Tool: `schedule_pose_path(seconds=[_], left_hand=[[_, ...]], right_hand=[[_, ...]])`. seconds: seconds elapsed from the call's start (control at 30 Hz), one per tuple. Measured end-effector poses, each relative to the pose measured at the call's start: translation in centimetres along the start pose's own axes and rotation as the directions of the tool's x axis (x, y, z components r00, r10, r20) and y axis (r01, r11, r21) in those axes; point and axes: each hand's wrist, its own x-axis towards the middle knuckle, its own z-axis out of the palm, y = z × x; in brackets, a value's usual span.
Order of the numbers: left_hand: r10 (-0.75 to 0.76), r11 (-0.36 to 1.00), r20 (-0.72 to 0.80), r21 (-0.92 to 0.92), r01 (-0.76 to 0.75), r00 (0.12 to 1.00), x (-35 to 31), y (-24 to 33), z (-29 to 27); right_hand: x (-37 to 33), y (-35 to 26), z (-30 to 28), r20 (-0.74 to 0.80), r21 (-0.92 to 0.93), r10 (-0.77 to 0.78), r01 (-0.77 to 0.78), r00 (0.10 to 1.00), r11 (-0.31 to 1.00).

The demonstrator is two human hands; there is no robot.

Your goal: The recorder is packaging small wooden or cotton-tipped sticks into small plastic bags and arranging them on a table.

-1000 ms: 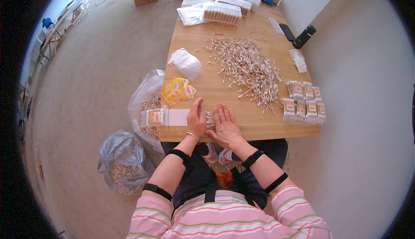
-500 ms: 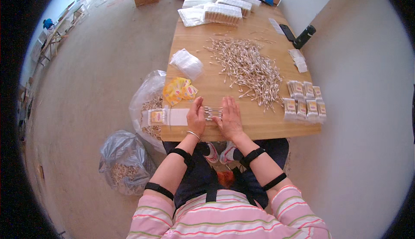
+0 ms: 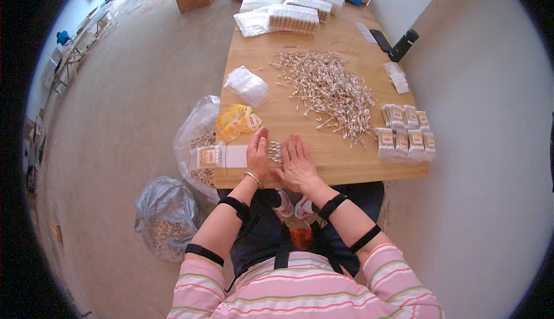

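Observation:
A small row of cotton swabs lies on the table near its front edge, between my two hands. On its left side my left hand stands on edge, fingers stretched out and together. My right hand lies palm down at the row's right end, its fingers extended and covering part of the swabs. A white strip stretches left from my left hand to a filled swab packet with a yellow label. Beyond my hands spreads a big loose heap of cotton swabs.
Yellow cards and clear plastic bags lie at the left. Filled packets stand at the right edge, below a dark flask and a phone. Bagged swab bundles sit far back. Bags of swabs rest on the floor.
My right hand has slid left toward my left hand and flattened more over the swabs. The gap between the hands is narrower, and fewer swabs show. The view has shifted slightly.

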Motion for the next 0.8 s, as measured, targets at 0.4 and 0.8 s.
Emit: schedule_pose_path(seconds=[0.4,0.8], left_hand=[[0.014,0.997,0.042,0.08,-0.017,0.999,-0.1,-0.1,-0.4],[0.1,0.992,-0.008,0.083,-0.099,0.995,0.4,-2.5,-1.2]], right_hand=[[1.1,0.3,1.0,-0.097,0.051,0.013,-0.008,0.995,0.999],[2.9,1.6,2.2,-0.238,0.941,0.599,0.028,0.765,0.337]])
